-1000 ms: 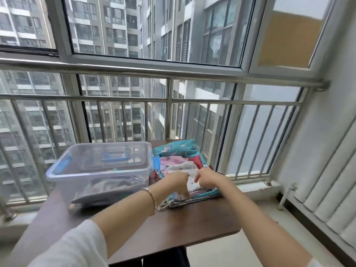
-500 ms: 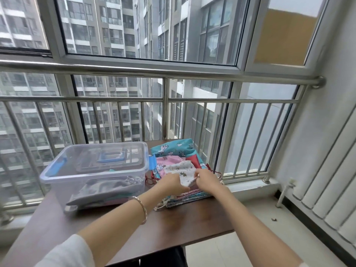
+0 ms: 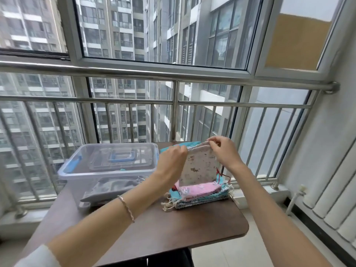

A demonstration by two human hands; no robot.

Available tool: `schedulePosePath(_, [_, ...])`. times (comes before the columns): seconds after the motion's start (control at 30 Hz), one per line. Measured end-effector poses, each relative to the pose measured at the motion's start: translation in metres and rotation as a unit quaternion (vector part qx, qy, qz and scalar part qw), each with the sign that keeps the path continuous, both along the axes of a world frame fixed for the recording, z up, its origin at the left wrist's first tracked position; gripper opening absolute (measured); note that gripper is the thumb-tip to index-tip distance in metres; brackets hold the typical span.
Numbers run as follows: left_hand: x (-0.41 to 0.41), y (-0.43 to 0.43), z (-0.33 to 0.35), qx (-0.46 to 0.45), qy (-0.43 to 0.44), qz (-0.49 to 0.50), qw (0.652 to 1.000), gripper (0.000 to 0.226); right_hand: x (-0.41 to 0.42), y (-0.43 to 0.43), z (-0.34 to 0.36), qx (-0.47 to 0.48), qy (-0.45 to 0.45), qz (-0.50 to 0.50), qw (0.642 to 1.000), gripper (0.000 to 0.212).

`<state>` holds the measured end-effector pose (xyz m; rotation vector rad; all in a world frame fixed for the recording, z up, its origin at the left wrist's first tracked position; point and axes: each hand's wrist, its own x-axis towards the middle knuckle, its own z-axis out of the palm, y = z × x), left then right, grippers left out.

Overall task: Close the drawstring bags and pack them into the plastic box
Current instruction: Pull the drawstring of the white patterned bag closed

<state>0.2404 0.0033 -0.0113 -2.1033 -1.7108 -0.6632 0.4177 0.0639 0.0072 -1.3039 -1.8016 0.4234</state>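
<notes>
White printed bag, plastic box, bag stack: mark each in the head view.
white printed bag [image 3: 199, 166]: head view, middle of its front panel.
plastic box [image 3: 92, 172]: head view, front rim.
bag stack [image 3: 200, 190]: head view, pink bag on top.

A cream bag [image 3: 199, 166] is dotted with small brown prints. A pink bag [image 3: 200, 189] and a turquoise bag [image 3: 208, 198] are stacked. The clear box [image 3: 107, 171] is fitted with a blue handle [image 3: 121, 157]; a grey bag [image 3: 115, 186] is seen inside. The table [image 3: 192, 228] is coloured dark brown.
</notes>
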Motion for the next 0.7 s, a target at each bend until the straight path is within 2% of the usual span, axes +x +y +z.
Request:
schedulePosePath(0.07, [-0.017,-0.017,0.014,0.013,0.016,-0.024,1.0,0.006,-0.007,-0.011,0.013,0.012,-0.019,0.032,0.999,0.024])
schedulePosePath(0.17, [-0.05,-0.048,0.026,-0.01,0.017,-0.044,0.999,0.026,-0.027,-0.029,0.019,-0.004,-0.081,0.091,0.993,0.028])
schedulePosePath(0.3, [-0.103,-0.088,0.025,-0.178,-0.081,-0.043,0.98,0.037,-0.049,-0.058,0.017,-0.139,-0.049,0.254,0.956,0.019])
schedulePosePath(0.4, [-0.144,-0.103,0.009,-0.242,-0.125,-0.056,0.961,0.037,-0.066,-0.067,0.007,-0.224,-0.01,0.334,0.916,0.017])
schedulePosePath(0.53, [-0.181,-0.117,-0.009,-0.238,-0.15,-0.044,0.959,0.038,-0.091,-0.061,-0.013,-0.261,-0.035,0.369,0.891,0.02])
schedulePosePath(0.7, [-0.216,-0.133,-0.009,-0.2,-0.167,-0.007,0.966,0.023,-0.092,-0.05,-0.02,-0.23,-0.081,0.341,0.908,0.009])
